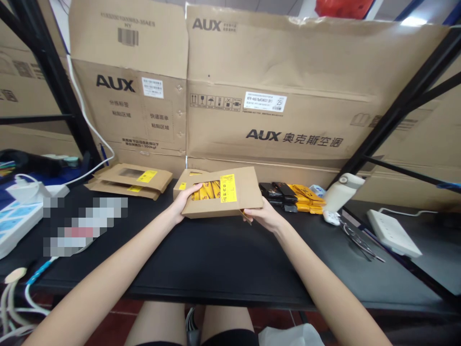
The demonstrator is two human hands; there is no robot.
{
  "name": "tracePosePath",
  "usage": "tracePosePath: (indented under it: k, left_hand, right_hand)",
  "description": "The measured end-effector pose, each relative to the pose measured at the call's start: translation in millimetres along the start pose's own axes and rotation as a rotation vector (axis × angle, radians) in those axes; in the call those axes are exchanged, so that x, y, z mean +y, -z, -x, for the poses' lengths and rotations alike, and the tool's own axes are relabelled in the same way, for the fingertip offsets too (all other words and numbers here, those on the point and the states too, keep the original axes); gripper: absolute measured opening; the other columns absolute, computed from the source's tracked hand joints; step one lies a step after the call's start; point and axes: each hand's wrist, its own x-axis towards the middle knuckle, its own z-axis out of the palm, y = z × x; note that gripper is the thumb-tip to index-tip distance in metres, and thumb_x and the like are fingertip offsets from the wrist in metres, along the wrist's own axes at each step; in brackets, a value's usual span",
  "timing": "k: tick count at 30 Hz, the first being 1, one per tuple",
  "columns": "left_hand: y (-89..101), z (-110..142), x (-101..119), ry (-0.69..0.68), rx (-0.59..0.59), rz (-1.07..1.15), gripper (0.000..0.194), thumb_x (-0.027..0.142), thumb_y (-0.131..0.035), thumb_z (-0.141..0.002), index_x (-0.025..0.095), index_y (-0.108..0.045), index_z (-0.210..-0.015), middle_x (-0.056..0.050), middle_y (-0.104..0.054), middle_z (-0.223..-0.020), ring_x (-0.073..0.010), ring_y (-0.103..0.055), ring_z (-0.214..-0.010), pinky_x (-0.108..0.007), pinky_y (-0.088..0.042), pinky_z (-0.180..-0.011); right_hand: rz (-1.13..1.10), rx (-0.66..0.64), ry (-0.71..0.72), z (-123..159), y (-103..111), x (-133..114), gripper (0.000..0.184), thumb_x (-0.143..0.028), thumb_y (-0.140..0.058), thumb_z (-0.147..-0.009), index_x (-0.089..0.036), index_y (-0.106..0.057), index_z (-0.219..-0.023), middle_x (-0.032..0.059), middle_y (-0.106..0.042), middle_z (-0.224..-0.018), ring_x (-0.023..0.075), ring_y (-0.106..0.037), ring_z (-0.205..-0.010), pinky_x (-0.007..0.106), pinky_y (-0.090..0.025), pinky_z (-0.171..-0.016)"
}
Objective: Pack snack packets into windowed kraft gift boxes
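Note:
A flat brown cardboard box (245,194) with a window showing yellow packets and a yellow label sits at the middle of the black table (216,259). My left hand (182,204) grips its left edge, fingers curled around it. At the box's lower right corner my right hand (261,217) pinches the edge, fingers partly hidden beneath it. A second, similar box (187,180) lies under and behind the held one.
Two flat windowed boxes (131,180) are stacked at the back left. Black devices (279,192) and yellow packets (306,197) lie at the right, beside a white handheld device (342,192) and scissors (360,242). Large AUX cartons (288,96) form the back wall. White power strips (18,216) sit left.

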Motion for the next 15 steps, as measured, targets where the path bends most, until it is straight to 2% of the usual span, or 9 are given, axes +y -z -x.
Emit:
tracePosePath:
  k: [9,15]
  left_hand:
    - [0.3,-0.8,-0.4,0.007,-0.042,0.009,0.044,0.040,-0.069,-0.073,0.015,-0.066,-0.110,-0.009,-0.071,-0.109,-0.0218,-0.069,-0.090,-0.028,-0.056,-0.077]
    - [0.1,0.0,1.8,0.005,0.010,0.025,0.040,0.038,-0.071,-0.072,0.018,-0.067,-0.106,-0.006,-0.073,-0.103,-0.0204,-0.070,-0.084,-0.026,-0.057,-0.072]
  right_hand:
    - [0.036,0.076,-0.002,-2.0,-3.3,1.7,0.028,-0.024,-0.082,-0.055,-0.012,-0.062,-0.070,-0.0018,-0.060,-0.055,0.0058,-0.050,-0.042,0.018,-0.043,-0.041]
    - [0.078,0.160,0.106,-5.4,-6.6,4.6,0.029,-0.031,-0.080,-0.058,-0.014,-0.063,-0.073,-0.0005,-0.062,-0.058,0.0106,-0.055,-0.042,0.024,-0.047,-0.042]
